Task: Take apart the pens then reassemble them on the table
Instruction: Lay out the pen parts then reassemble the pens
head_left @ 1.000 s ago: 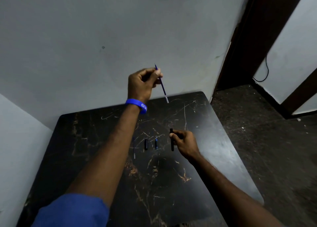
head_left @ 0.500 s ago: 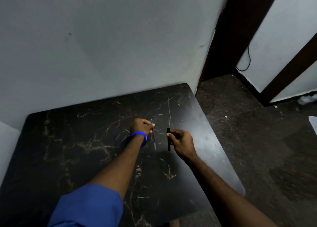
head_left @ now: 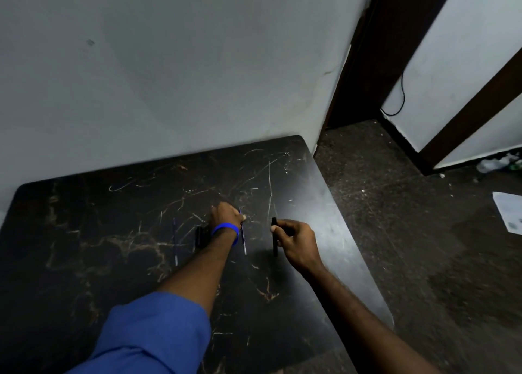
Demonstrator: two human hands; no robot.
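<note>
My left hand (head_left: 227, 215), with a blue wristband, is low over the black table (head_left: 113, 246) and pinches the top of a thin blue ink refill (head_left: 243, 239) that lies along the tabletop beside my wrist. My right hand (head_left: 296, 242) holds a black pen barrel (head_left: 274, 236) upright-lengthwise just above the table, to the right of the refill. A second thin refill (head_left: 175, 242) lies on the table left of my left arm. A short dark pen part (head_left: 199, 236) sits beside my left wrist, partly hidden by it.
The table stands against a grey wall (head_left: 169, 77), its right edge next to a dark speckled floor (head_left: 423, 232). A dark doorframe (head_left: 367, 49) stands at the back right. A sheet of paper (head_left: 508, 215) lies on the floor at far right.
My left hand came down from mid-air with the refill to the tabletop. My right hand kept the black barrel in nearly the same place. The camera tilted downward.
</note>
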